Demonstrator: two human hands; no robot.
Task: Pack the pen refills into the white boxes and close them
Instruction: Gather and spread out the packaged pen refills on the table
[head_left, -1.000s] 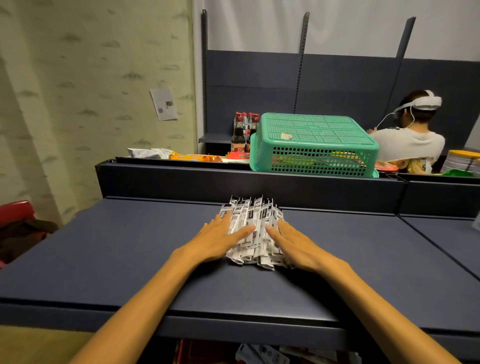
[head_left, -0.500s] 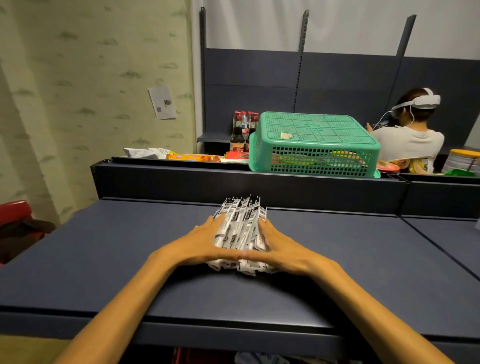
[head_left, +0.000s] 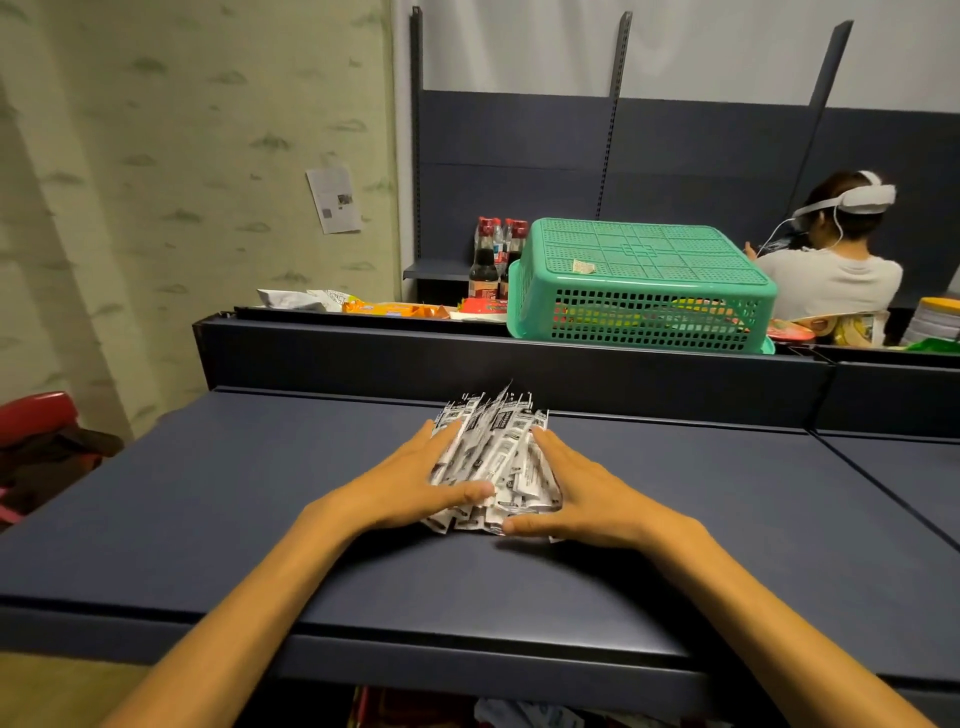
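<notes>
While on the table (head_left: 234, 493), refills (head_left: 493, 447) between both hands (head_left: 410, 488) (head_left: 587, 493)

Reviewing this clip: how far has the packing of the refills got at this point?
Early stage. Done: nothing packed; no white box is in view. In hand: the left hand and right hand press from either side on a bunched pile of wrapped pen refills lying on the dark table, apparently squaring them into a bundle. Left: boxing the refills and closing the boxes.

Print on refill packets (head_left: 496, 457) seemingly illegible
</notes>
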